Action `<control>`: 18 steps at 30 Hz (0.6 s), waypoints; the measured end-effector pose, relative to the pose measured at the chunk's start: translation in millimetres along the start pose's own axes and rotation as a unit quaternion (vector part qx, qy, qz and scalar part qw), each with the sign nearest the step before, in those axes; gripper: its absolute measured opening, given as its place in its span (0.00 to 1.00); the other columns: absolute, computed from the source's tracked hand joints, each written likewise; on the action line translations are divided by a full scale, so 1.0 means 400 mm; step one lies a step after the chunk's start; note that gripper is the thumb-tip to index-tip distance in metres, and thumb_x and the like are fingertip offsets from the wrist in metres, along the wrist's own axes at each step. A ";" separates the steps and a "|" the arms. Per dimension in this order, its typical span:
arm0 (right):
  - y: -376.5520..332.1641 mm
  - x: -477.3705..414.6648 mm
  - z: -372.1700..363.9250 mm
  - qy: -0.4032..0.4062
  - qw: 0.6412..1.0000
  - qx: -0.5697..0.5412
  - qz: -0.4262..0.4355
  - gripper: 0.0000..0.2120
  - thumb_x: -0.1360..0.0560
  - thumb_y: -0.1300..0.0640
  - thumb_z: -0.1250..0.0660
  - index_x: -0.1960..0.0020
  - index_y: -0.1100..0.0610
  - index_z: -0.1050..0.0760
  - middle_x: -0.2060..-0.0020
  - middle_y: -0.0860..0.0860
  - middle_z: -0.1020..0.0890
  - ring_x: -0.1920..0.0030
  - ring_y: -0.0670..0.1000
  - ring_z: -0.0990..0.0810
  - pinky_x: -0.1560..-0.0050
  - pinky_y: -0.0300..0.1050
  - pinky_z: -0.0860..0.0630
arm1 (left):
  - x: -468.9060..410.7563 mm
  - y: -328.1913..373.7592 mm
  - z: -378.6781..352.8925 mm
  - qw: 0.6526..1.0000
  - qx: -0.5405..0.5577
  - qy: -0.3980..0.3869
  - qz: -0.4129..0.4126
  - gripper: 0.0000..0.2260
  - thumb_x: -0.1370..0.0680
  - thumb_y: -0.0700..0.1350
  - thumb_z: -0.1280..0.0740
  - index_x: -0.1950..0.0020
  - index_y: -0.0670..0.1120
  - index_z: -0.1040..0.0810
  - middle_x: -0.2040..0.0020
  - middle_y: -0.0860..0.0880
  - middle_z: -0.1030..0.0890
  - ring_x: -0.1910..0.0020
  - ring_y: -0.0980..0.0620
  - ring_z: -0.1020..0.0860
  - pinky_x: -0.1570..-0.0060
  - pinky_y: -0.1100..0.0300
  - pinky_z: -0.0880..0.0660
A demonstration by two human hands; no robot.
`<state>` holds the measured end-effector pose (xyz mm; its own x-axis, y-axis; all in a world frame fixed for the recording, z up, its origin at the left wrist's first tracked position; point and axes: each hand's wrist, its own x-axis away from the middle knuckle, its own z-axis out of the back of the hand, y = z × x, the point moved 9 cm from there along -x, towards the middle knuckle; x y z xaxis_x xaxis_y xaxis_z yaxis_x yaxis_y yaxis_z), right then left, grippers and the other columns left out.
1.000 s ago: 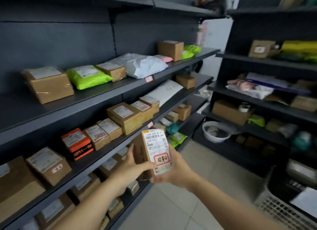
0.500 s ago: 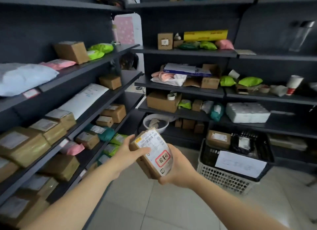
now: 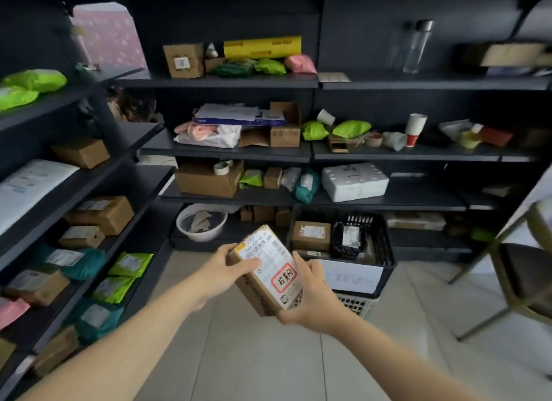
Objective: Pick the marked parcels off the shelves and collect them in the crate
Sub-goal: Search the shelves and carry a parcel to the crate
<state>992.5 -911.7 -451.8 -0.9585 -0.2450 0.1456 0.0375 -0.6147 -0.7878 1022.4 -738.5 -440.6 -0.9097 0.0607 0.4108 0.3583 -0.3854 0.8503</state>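
I hold a small brown cardboard parcel (image 3: 270,270) with a white shipping label and a red-framed mark, tilted, in front of me. My left hand (image 3: 228,270) grips its upper left side with the thumb on the label. My right hand (image 3: 310,299) cups its lower right end. Just beyond the parcel, on the floor, stands a black crate (image 3: 383,245) stacked on a white basket (image 3: 357,305). Inside the crate lie a brown box (image 3: 310,236) and a black bag (image 3: 348,240). A white sheet hangs on the crate's front.
Dark shelves (image 3: 227,154) full of boxes and green, teal and pink bags run along the left and straight ahead. A white bowl (image 3: 201,221) sits on the lowest shelf left of the crate. A chair with metal legs (image 3: 519,281) stands at right on the tiled floor.
My view has swung right from the left shelves toward the crate. Both hands keep hold of the parcel, which now tilts more and sits closer to the crate.
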 end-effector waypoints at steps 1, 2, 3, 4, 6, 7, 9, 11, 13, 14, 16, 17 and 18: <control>0.021 -0.002 0.024 0.012 1.000 0.001 -0.005 0.56 0.37 0.48 0.24 0.23 0.48 0.59 0.40 0.45 0.42 0.40 0.44 0.34 0.44 0.36 0.25 | -0.020 0.016 -0.032 1.000 -0.007 -0.012 -0.002 0.31 0.28 0.56 0.29 0.29 0.53 0.38 0.44 0.56 0.26 0.41 0.54 0.29 0.39 0.53 0.32; 0.042 -0.006 0.050 0.026 1.000 0.004 -0.011 0.55 0.38 0.46 0.24 0.23 0.48 0.57 0.40 0.46 0.41 0.40 0.44 0.34 0.43 0.38 0.25 | -0.040 0.033 -0.063 1.000 -0.013 -0.025 -0.002 0.32 0.28 0.56 0.30 0.28 0.53 0.38 0.43 0.55 0.26 0.41 0.53 0.29 0.40 0.53 0.32; 0.064 -0.011 0.075 0.038 0.999 0.008 -0.019 0.55 0.38 0.44 0.23 0.23 0.48 0.55 0.40 0.46 0.41 0.41 0.44 0.33 0.43 0.39 0.25 | -0.059 0.048 -0.092 0.999 -0.019 -0.036 -0.003 0.32 0.28 0.56 0.30 0.28 0.53 0.39 0.42 0.55 0.26 0.40 0.53 0.30 0.40 0.53 0.32; 0.085 -0.015 0.100 0.050 0.998 0.010 -0.029 0.54 0.39 0.43 0.23 0.24 0.48 0.53 0.40 0.46 0.40 0.41 0.44 0.33 0.44 0.39 0.25 | -0.082 0.062 -0.119 0.999 -0.026 -0.044 -0.005 0.33 0.28 0.56 0.30 0.27 0.53 0.39 0.40 0.54 0.27 0.39 0.52 0.30 0.39 0.52 0.32; 0.121 -0.022 0.149 0.078 0.996 0.010 -0.040 0.51 0.38 0.44 0.23 0.25 0.48 0.50 0.42 0.45 0.39 0.45 0.43 0.32 0.50 0.34 0.27 | -0.129 0.093 -0.166 0.997 -0.042 -0.057 -0.014 0.33 0.28 0.57 0.30 0.27 0.53 0.40 0.37 0.53 0.27 0.38 0.52 0.30 0.38 0.52 0.32; 0.139 -0.028 0.172 0.091 0.995 0.014 -0.045 0.49 0.38 0.45 0.23 0.26 0.48 0.48 0.43 0.45 0.38 0.47 0.42 0.31 0.54 0.31 0.28 | -0.153 0.109 -0.189 0.997 -0.051 -0.062 -0.021 0.34 0.28 0.57 0.30 0.27 0.53 0.40 0.36 0.53 0.27 0.37 0.52 0.30 0.39 0.52 0.31; 0.177 -0.046 0.213 0.115 0.992 0.024 -0.055 0.46 0.38 0.45 0.23 0.28 0.49 0.45 0.44 0.46 0.37 0.48 0.42 0.31 0.56 0.31 0.28 | -0.206 0.135 -0.231 0.994 -0.069 -0.075 -0.027 0.33 0.28 0.57 0.30 0.27 0.53 0.40 0.37 0.53 0.27 0.38 0.52 0.29 0.39 0.52 0.30; 0.218 -0.077 0.248 0.131 0.988 0.036 -0.068 0.46 0.40 0.42 0.23 0.29 0.49 0.43 0.45 0.45 0.36 0.46 0.43 0.30 0.50 0.36 0.25 | -0.263 0.156 -0.271 0.992 -0.078 -0.094 -0.027 0.32 0.27 0.56 0.30 0.27 0.53 0.40 0.41 0.54 0.26 0.41 0.53 0.29 0.42 0.53 0.30; 0.255 -0.117 0.282 0.146 0.985 0.048 -0.082 0.49 0.42 0.40 0.24 0.28 0.49 0.42 0.46 0.44 0.35 0.45 0.43 0.31 0.45 0.40 0.24 | -0.331 0.170 -0.306 0.991 -0.070 -0.116 -0.015 0.31 0.27 0.55 0.30 0.28 0.54 0.39 0.45 0.55 0.27 0.43 0.53 0.29 0.46 0.53 0.30; 0.273 -0.141 0.302 0.154 0.983 0.055 -0.088 0.49 0.43 0.38 0.25 0.27 0.49 0.41 0.46 0.43 0.35 0.45 0.43 0.31 0.44 0.41 0.25 | -0.368 0.178 -0.321 0.989 -0.069 -0.128 -0.008 0.30 0.27 0.55 0.30 0.29 0.54 0.38 0.46 0.56 0.27 0.44 0.53 0.29 0.47 0.52 0.30; 0.310 -0.204 0.343 0.165 0.978 0.078 -0.100 0.49 0.43 0.37 0.26 0.27 0.49 0.41 0.46 0.43 0.34 0.45 0.44 0.33 0.42 0.43 0.27 | -0.456 0.202 -0.341 0.985 -0.096 -0.141 -0.010 0.27 0.26 0.56 0.31 0.30 0.54 0.36 0.50 0.58 0.28 0.46 0.54 0.29 0.48 0.53 0.31; 0.325 -0.241 0.363 0.165 0.976 0.095 -0.104 0.49 0.43 0.36 0.26 0.27 0.49 0.41 0.45 0.43 0.33 0.44 0.44 0.33 0.41 0.43 0.28 | -0.503 0.218 -0.347 0.983 -0.117 -0.142 -0.019 0.25 0.25 0.55 0.32 0.30 0.53 0.35 0.52 0.59 0.28 0.48 0.56 0.29 0.49 0.57 0.31; 0.340 -0.279 0.382 0.162 0.975 0.109 -0.108 0.49 0.42 0.36 0.26 0.27 0.49 0.41 0.44 0.43 0.33 0.43 0.45 0.34 0.39 0.44 0.29 | -0.551 0.233 -0.353 0.980 -0.136 -0.143 -0.029 0.23 0.24 0.55 0.33 0.31 0.52 0.34 0.53 0.60 0.28 0.50 0.58 0.29 0.51 0.61 0.32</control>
<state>1147.8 -1082.4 -484.1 -0.9884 0.1355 0.0688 -0.1491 -0.7787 -0.6094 1226.7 -917.6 -498.3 -0.8171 0.3303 0.4725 0.2034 -0.6018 0.7723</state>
